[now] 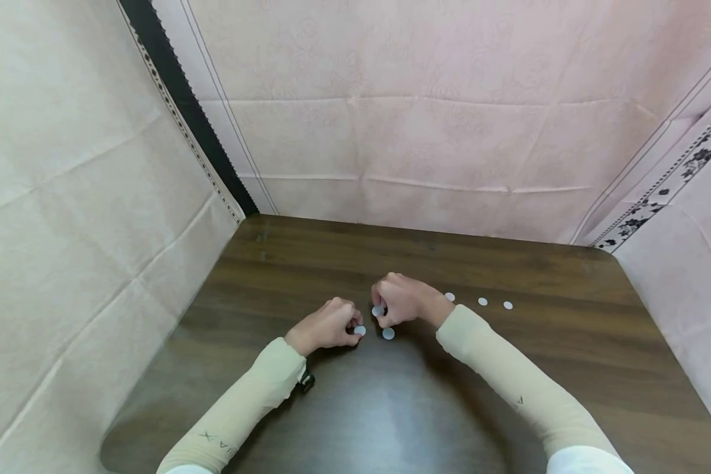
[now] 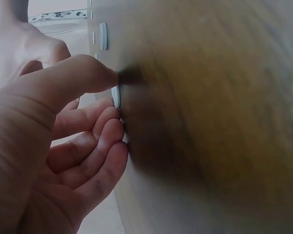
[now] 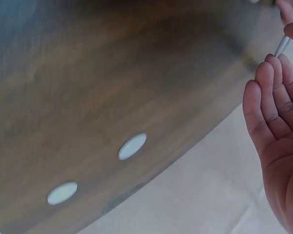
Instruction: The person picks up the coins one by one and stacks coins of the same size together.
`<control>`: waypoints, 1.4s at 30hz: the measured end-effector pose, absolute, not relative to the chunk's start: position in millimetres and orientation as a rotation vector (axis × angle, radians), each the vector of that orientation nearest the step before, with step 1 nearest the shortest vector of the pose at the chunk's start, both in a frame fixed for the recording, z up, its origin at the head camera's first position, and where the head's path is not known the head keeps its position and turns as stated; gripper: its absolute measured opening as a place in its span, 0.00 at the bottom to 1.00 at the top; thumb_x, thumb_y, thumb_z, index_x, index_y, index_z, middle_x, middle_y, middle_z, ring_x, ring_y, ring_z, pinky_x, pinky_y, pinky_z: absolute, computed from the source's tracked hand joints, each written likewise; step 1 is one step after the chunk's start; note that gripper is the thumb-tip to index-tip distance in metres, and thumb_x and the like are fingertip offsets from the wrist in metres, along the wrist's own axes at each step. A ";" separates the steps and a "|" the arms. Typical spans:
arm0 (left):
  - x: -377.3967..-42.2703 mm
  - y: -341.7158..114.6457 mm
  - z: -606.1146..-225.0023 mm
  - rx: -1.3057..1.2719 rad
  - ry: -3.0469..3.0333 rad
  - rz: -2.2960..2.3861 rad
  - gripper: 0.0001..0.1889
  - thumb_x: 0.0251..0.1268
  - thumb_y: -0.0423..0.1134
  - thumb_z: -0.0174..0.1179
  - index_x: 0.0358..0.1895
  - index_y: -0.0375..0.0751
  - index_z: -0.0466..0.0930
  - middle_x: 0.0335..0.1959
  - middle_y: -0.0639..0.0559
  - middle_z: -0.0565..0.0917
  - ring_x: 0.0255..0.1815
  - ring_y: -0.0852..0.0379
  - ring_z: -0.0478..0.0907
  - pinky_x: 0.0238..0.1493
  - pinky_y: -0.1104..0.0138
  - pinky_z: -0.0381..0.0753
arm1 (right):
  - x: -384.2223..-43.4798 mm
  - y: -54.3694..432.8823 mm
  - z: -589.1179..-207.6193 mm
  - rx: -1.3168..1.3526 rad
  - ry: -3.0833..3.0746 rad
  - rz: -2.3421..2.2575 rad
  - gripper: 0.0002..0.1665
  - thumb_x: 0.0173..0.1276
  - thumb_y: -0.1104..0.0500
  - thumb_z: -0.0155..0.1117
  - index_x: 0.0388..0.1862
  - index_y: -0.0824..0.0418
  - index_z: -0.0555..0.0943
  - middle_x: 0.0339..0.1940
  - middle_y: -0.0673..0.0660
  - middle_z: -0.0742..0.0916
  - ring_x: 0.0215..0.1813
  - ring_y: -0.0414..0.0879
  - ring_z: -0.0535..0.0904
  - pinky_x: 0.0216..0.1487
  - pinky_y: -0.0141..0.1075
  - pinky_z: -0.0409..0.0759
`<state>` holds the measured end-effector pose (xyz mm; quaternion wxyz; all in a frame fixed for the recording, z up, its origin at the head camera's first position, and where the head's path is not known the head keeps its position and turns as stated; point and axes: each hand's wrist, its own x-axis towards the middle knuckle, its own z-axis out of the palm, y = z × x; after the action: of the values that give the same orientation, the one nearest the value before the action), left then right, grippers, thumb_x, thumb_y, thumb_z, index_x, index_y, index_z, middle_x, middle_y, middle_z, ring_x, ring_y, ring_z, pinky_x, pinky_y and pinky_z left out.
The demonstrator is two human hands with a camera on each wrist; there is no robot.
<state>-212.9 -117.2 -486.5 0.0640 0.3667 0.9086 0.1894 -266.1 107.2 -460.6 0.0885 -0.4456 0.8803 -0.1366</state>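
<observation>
My left hand (image 1: 332, 324) pinches a small white disc (image 1: 360, 330) at the table's middle. In the left wrist view, that disc (image 2: 116, 97) stands out between thumb and index finger, close to the wood. Just to the right and farther back, my right hand (image 1: 404, 299) grips another white disc (image 1: 378, 311) by its edges. The right wrist view shows this disc (image 3: 282, 46) held on edge between thumb and fingertips. Below the right hand a loose white disc (image 1: 388, 334) lies flat on the table.
Three more white discs lie in a row right of the right hand, the nearest one (image 1: 449, 297) beside the wrist, then a middle disc (image 1: 482, 301) and an outer disc (image 1: 508, 305). The brown wooden table (image 1: 557, 368) ends at a pale cloth (image 1: 421, 145) behind.
</observation>
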 end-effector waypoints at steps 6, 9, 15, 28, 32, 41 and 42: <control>-211.6 -119.3 -487.2 1.131 2.745 0.591 0.06 0.64 0.36 0.73 0.30 0.41 0.87 0.27 0.52 0.85 0.29 0.64 0.75 0.33 0.72 0.77 | -253.7 99.4 -466.1 -1.340 2.596 -0.440 0.10 0.57 0.56 0.75 0.34 0.60 0.86 0.25 0.50 0.87 0.21 0.31 0.76 0.27 0.26 0.79; -210.7 -120.0 -487.4 1.130 2.752 0.590 0.06 0.62 0.36 0.73 0.29 0.41 0.87 0.26 0.53 0.85 0.29 0.64 0.74 0.33 0.71 0.77 | -248.4 95.4 -469.6 -1.342 2.593 -0.460 0.10 0.57 0.56 0.76 0.33 0.60 0.87 0.26 0.49 0.88 0.22 0.30 0.77 0.29 0.25 0.79; -210.5 -120.3 -489.5 1.123 2.743 0.614 0.06 0.62 0.34 0.72 0.29 0.40 0.86 0.25 0.52 0.84 0.28 0.64 0.72 0.31 0.72 0.75 | -239.9 90.0 -476.4 -1.342 2.592 -0.464 0.08 0.56 0.56 0.76 0.31 0.58 0.87 0.25 0.47 0.87 0.22 0.30 0.75 0.27 0.25 0.76; -210.7 -121.6 -492.0 1.150 2.763 0.656 0.06 0.61 0.33 0.72 0.28 0.41 0.85 0.24 0.51 0.82 0.26 0.64 0.69 0.29 0.73 0.72 | -231.6 85.4 -480.6 -1.359 2.606 -0.514 0.06 0.57 0.58 0.76 0.30 0.57 0.87 0.26 0.46 0.88 0.25 0.29 0.77 0.29 0.24 0.78; -210.8 -120.8 -493.7 1.151 2.776 0.660 0.05 0.60 0.34 0.73 0.30 0.41 0.86 0.24 0.52 0.82 0.27 0.64 0.70 0.30 0.73 0.73 | -230.5 85.5 -482.3 -1.374 2.633 -0.518 0.05 0.56 0.58 0.76 0.29 0.56 0.86 0.25 0.47 0.88 0.24 0.30 0.76 0.28 0.24 0.77; -211.6 -122.3 -496.3 1.131 2.789 0.640 0.05 0.60 0.33 0.72 0.30 0.42 0.85 0.25 0.52 0.82 0.27 0.64 0.71 0.31 0.72 0.73 | -229.0 83.9 -484.6 -1.366 2.664 -0.513 0.06 0.59 0.57 0.76 0.29 0.57 0.87 0.23 0.45 0.86 0.23 0.29 0.74 0.28 0.24 0.75; -211.6 -122.5 -496.5 1.129 2.787 0.643 0.05 0.60 0.33 0.72 0.30 0.42 0.85 0.25 0.52 0.82 0.27 0.64 0.71 0.31 0.72 0.73 | -228.7 83.8 -484.5 -1.364 2.663 -0.516 0.05 0.59 0.57 0.76 0.30 0.57 0.87 0.24 0.46 0.87 0.23 0.29 0.75 0.28 0.24 0.75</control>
<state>-211.6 -122.5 -496.5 0.0332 0.3671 0.9058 0.2090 -228.7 83.8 -484.5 0.0526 -0.4487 0.8758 -0.1698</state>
